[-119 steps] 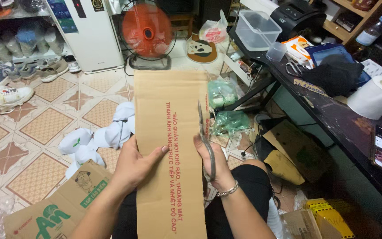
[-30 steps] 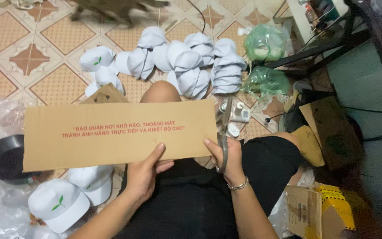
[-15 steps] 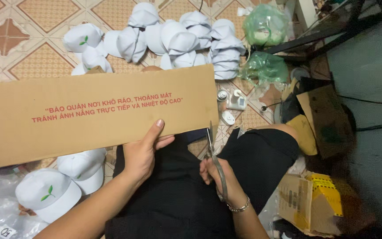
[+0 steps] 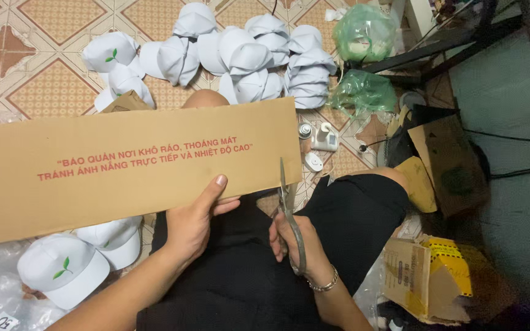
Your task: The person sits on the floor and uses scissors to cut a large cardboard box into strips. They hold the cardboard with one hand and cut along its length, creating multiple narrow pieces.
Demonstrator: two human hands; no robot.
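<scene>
A long brown cardboard strip (image 4: 124,168) with red print lies crosswise over my lap. My left hand (image 4: 194,217) holds its lower edge, thumb on top. My right hand (image 4: 292,242) grips a pair of metal scissors (image 4: 288,208), whose blades point up at the strip's lower right edge. I sit on the floor in black shorts, one knee showing above the cardboard.
Several white caps with a green leaf mark (image 4: 240,55) lie piled on the tiled floor ahead, and two more caps (image 4: 62,270) at my left. Green plastic bags (image 4: 363,37) and a dark table frame stand right. A torn yellow-brown box (image 4: 430,279) sits by my right leg.
The cardboard strip has been turned from lengthwise to crosswise and shifted left. My right hand with the scissors has dropped lower, its blades now meeting the strip's bottom edge.
</scene>
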